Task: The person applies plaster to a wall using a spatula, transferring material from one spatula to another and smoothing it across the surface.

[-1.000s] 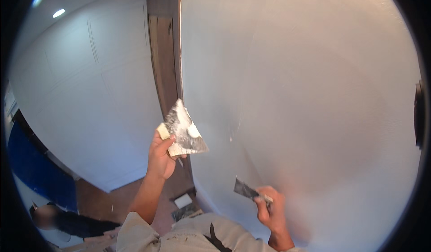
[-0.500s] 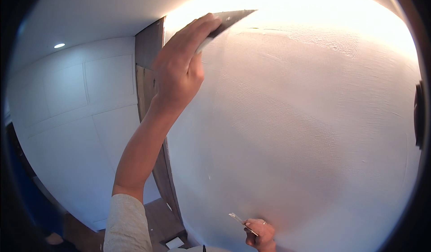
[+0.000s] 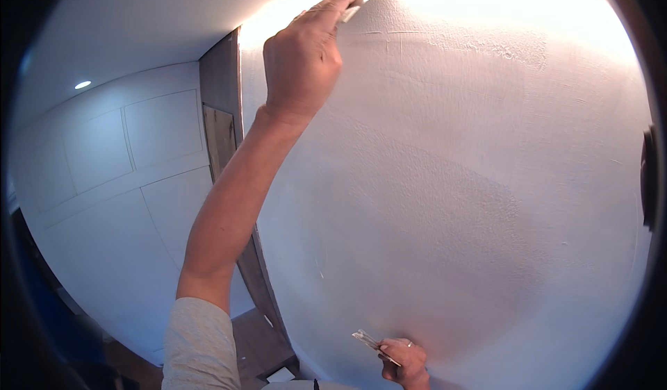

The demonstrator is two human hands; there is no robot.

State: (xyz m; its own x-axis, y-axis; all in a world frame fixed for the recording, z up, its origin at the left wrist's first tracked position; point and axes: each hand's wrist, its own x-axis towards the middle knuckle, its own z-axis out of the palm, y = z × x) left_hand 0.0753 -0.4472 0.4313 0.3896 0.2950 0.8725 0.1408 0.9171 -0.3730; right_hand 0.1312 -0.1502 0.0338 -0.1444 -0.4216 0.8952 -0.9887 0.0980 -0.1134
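High on the pale plastered wall (image 3: 445,237), my left hand (image 3: 302,63) is closed around a putty knife (image 3: 349,11). Little of its blade can be made out against the bright light at the top. Down by the lower edge, my right hand (image 3: 404,362) is closed on a second putty knife (image 3: 366,338), whose tip points up and left and carries pale residue. Rough, stippled patches and thin ridges mark the wall coat between the two hands.
A brown wooden frame (image 3: 221,70) borders the wall on the left, beside white panelling (image 3: 97,154). Overhead runs a white ceiling (image 3: 139,15) with a round lamp (image 3: 83,84). A dark object (image 3: 649,178) sits at the right edge.
My left hand has moved up and to the right along the wall with its putty knife, and the wide blade that showed before is hardly visible. My right hand stays nearly in place.
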